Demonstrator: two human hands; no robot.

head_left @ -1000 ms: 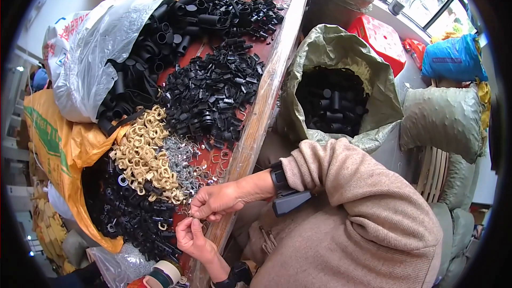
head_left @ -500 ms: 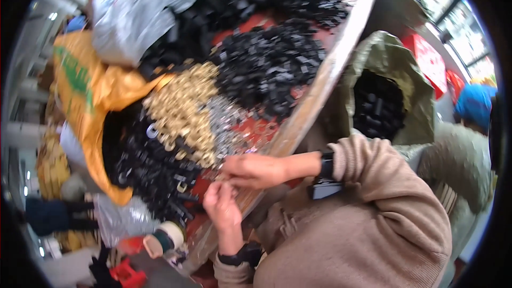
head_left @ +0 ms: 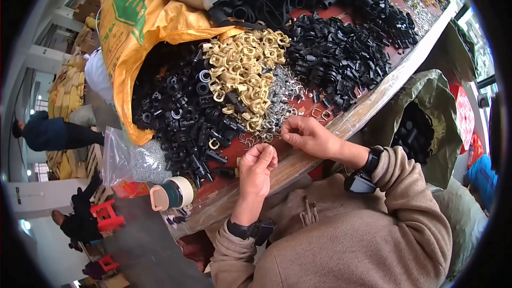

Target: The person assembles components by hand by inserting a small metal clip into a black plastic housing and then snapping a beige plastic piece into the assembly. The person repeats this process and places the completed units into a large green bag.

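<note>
Left hand [head_left: 257,168] curled; right hand [head_left: 313,137] at its two o'clock, silver hooks [head_left: 279,99] at one, gold-coloured buckles [head_left: 246,72] at twelve.

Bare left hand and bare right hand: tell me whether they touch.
Apart: the head view shows a clear gap between the left hand and right hand.

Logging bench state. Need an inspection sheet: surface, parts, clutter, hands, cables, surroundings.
Surface: red tabletop, worn wooden edge.
Parts: heaped gold-coloured loops, metal hooks, black fittings, flat black pieces.
Clutter: cup at near-left corner; clear plastic bag; orange sack.
Hands: left hand and right hand apart, fingers curled; any small part held can't be made out.
Cables: nothing seen on the tabletop.
Surroundings: standing person, red stools left; olive sack right.
</note>
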